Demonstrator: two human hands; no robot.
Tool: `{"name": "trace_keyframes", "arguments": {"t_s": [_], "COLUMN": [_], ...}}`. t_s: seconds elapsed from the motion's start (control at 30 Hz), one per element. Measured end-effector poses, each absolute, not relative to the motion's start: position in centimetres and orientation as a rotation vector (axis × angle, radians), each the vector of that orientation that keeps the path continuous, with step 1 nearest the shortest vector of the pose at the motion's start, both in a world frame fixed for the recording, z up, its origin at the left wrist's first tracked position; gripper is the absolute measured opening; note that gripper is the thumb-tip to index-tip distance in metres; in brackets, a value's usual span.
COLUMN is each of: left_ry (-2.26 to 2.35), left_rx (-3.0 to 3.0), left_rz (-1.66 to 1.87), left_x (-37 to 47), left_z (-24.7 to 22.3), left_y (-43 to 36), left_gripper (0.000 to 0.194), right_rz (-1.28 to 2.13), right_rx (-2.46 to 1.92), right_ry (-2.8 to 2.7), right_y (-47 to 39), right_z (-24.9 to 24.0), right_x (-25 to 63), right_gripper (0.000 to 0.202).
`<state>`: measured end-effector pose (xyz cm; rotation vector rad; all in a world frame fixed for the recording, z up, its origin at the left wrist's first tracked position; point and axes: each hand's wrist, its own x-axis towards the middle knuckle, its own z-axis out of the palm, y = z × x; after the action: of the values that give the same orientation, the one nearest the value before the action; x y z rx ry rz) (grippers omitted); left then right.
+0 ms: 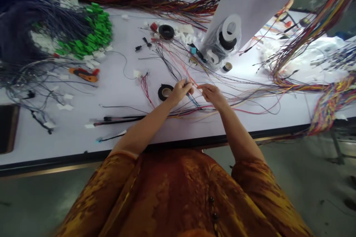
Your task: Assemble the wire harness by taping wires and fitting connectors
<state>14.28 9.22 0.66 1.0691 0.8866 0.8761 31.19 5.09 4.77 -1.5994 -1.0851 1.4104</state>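
Observation:
My left hand [182, 92] is closed in a pinch on thin wires near the middle of the table. Blue wires [192, 99] come out below its fingers. Just to the right, my right hand [211, 94] pinches an orange-red wire [194, 82] that runs up and left between the hands. The wire ends inside the fingers are hidden. Beside my left wrist lies a roll of black tape [166, 92], partly behind the hand. Dark wires [169, 63] spread out above the left hand. Black-sleeved cables [122, 119] lie below my left forearm.
Green connectors [96, 31] on dark wires are heaped at left, near orange-handled pliers [83, 74]. Another black tape roll [166, 31] lies at the back. A plastic-wrapped stack of rolls [226, 42] stands by a white panel [244, 3]. Bundled wires [330, 103] hang over the right edge.

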Motion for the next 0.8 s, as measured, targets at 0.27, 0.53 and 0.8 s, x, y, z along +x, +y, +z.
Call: {"name": "trace_keyframes", "arguments": {"t_s": [0.27, 0.53, 0.8], "left_ry": [0.816, 0.783, 0.953], "left_rx": [0.808, 0.734, 1.345], "left_rz": [0.842, 0.876, 1.054], "left_x": [14.1, 14.8, 12.0], "left_z": [-0.6, -1.5, 3.5], "left_y": [8.3, 8.4, 5.6], "left_gripper": [0.019, 0.022, 0.057], "right_rz": [1.224, 0.22, 0.85], "right_rx": [-1.579, -1.312, -1.112], "right_ry": [-1.045, -0.742, -1.024], "right_y": [0.7, -5.9, -8.7], "right_z": [9.3, 15.4, 16.6], "right_x": [39.0, 48.2, 39.0], "right_gripper": [0.031, 0.033, 0.018]}}
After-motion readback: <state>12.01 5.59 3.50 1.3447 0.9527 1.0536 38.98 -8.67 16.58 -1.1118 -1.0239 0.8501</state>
